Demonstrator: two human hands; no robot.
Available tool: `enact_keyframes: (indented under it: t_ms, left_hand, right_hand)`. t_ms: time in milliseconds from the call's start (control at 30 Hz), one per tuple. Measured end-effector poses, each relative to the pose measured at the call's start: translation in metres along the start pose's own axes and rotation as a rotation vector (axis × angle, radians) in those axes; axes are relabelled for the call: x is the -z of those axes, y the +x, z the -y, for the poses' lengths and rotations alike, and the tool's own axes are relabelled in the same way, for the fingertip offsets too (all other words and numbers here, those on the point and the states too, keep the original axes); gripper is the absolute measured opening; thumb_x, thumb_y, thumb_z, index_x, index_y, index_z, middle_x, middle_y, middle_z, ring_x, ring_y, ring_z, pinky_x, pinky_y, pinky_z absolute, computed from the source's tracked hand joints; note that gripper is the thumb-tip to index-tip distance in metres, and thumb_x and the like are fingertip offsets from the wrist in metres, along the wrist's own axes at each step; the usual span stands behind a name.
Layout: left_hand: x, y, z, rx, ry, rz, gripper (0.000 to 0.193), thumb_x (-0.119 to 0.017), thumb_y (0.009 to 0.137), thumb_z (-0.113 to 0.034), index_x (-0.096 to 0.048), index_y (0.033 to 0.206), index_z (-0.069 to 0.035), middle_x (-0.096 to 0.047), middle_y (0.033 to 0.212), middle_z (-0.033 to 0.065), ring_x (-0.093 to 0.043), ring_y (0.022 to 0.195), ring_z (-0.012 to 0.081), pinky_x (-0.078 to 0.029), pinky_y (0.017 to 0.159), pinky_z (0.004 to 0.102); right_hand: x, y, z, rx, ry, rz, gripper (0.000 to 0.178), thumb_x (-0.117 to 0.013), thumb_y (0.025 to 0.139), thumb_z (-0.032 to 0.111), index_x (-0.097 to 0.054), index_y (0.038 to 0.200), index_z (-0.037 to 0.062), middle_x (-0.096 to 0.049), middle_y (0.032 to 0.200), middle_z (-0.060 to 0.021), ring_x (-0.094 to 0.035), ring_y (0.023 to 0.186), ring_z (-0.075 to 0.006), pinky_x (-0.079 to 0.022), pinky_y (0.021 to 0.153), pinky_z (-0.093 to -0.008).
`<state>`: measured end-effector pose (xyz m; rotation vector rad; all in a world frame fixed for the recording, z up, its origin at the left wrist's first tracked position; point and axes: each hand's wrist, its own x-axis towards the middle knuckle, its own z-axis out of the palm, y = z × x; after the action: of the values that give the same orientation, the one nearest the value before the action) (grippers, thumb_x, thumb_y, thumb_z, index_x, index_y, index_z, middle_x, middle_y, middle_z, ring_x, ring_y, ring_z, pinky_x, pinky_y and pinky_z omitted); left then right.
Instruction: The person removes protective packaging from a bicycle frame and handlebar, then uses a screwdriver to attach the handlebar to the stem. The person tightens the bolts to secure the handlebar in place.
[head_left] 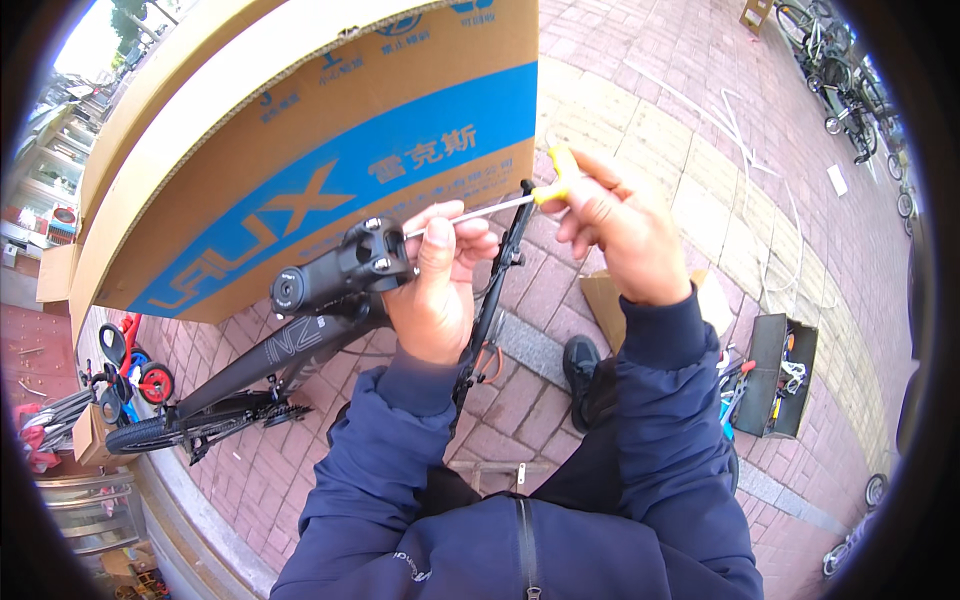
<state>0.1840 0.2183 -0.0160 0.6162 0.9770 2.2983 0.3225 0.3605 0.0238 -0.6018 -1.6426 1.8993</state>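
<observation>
A yellow T-handle hex key [562,178] is gripped at its handle by my right hand [635,225]. Its thin metal shaft slants down to the left, toward a bolt on the front of a black bicycle stem [345,268]. Close against the stem, my left hand [437,290] has its thumb and fingers closed around the shaft near its tip. The exact seating of the tip in the bolt is hidden. Below the stem, the dark bicycle frame [290,345] runs back to a rear wheel [145,435]. A black bar [505,255] hangs upright just beyond my left hand.
A big cardboard box [480,100] with a blue band stands behind the bicycle. An open toolbox [785,385] lies on the brick paving at right, beside a flat cardboard piece [607,305]. A red-wheeled child's bike [155,383] is at left; parked bicycles [840,90] line the far right.
</observation>
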Motion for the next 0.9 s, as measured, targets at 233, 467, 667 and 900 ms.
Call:
enact_keyframes:
  t_ms: [233,467,667,900]
  left_hand:
    - [0.001,-0.001,-0.001,-0.002,0.039,-0.017,0.032,-0.065,0.100,-0.025,-0.062,0.115,0.003,-0.071,0.094,0.0140,-0.069,0.080,0.0204,-0.059,0.075,0.0340]
    - [0.002,-0.002,0.001,0.001,0.031,-0.041,0.033,-0.068,0.098,-0.026,-0.062,0.115,0.002,-0.072,0.094,0.0136,-0.070,0.080,0.0205,-0.059,0.075,0.0336]
    - [0.001,-0.007,0.002,0.086,-0.006,0.010,0.032,-0.066,0.099,-0.025,-0.062,0.116,0.002,-0.071,0.095,0.0140,-0.069,0.082,0.0211,-0.059,0.077,0.0354]
    - [-0.008,-0.022,-0.001,0.149,-0.060,0.150,0.036,-0.062,0.102,-0.025,-0.060,0.122,0.004,-0.071,0.098,0.0140,-0.069,0.089,0.0223,-0.058,0.081,0.0356]
  right_hand:
    - [-0.002,0.000,0.000,0.049,0.542,-0.019,0.033,-0.053,0.092,-0.009,-0.064,0.121,0.0016,-0.069,0.112,-0.0160,-0.066,0.105,-0.0234,-0.057,0.080,-0.0344]
    - [-0.004,-0.002,-0.008,0.244,0.073,0.022,0.032,-0.057,0.090,-0.008,-0.067,0.119,-0.0001,-0.068,0.119,-0.0138,-0.066,0.100,-0.0180,-0.056,0.085,-0.0313]
    - [-0.001,0.001,-0.013,0.187,0.215,0.062,0.036,-0.049,0.084,-0.014,-0.071,0.110,-0.0030,-0.066,0.124,-0.0134,-0.064,0.105,-0.0175,-0.053,0.092,-0.0303]
    - [0.020,-0.010,0.005,0.140,0.156,0.122,0.029,-0.062,0.090,0.005,-0.066,0.118,-0.0014,-0.072,0.102,-0.0120,-0.069,0.086,-0.0150,-0.054,0.068,-0.0244]
